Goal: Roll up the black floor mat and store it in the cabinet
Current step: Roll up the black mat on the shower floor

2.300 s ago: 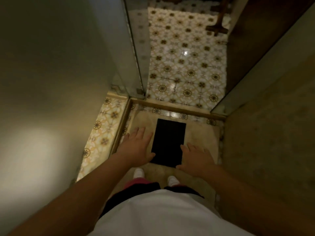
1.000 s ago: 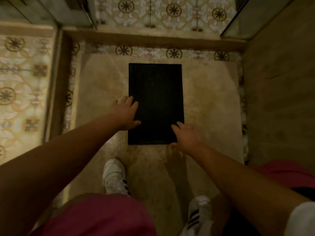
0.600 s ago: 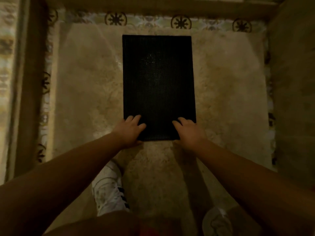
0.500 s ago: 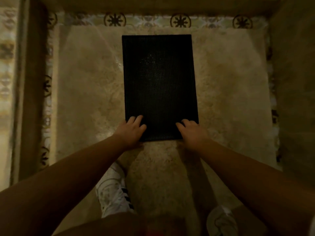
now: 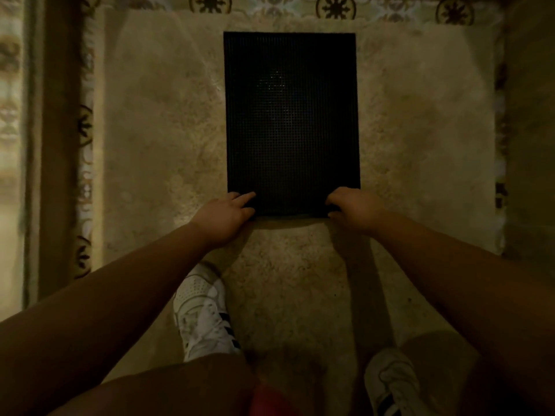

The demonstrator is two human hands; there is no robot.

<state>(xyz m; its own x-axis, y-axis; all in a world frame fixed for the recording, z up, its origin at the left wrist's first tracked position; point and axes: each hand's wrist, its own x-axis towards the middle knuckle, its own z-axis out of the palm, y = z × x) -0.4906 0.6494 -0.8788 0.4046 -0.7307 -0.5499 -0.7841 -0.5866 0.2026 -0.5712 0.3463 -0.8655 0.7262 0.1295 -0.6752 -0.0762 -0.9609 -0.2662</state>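
Both hands grip the black floor mat (image 5: 291,121) at its near edge, left hand (image 5: 226,213) at 7 o'clock, right hand (image 5: 354,210) at 5 o'clock, fingers curled over its corners.

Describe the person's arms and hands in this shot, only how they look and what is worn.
Both forearms are bare, with no sleeve reaching into view. The left hand and right hand wear no gloves. No watch, bracelet or ring is visible, though the light is dim.
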